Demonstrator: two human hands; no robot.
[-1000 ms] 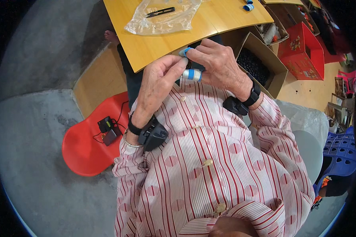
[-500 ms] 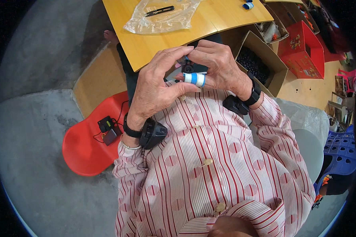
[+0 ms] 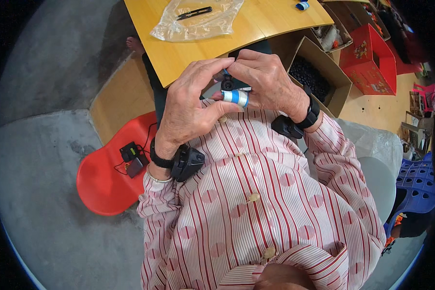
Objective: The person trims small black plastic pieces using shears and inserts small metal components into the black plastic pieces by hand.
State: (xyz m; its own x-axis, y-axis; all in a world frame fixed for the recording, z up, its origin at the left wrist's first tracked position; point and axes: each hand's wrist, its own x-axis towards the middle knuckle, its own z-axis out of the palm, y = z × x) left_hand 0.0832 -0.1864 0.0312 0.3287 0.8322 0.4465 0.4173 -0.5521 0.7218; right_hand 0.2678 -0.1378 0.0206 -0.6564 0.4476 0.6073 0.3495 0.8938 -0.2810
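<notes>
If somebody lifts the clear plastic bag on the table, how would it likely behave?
The clear plastic bag would likely be floppy, since its film lies wrinkled. It is probably light, as it looks thin and see-through. The black tool, which seems to rest on it, might slide off if one side rises.

It looks like a small workshop: at upper right, a cardboard box point(image 3: 342, 97) holds many small black pieces point(image 3: 308, 79) near other open boxes point(image 3: 342, 47); at upper centre, black snips point(image 3: 194, 13) lie on a clear bag point(image 3: 212, 30) on a wooden table point(image 3: 266, 21); grey floor point(image 3: 43, 183) spreads at left.
</notes>
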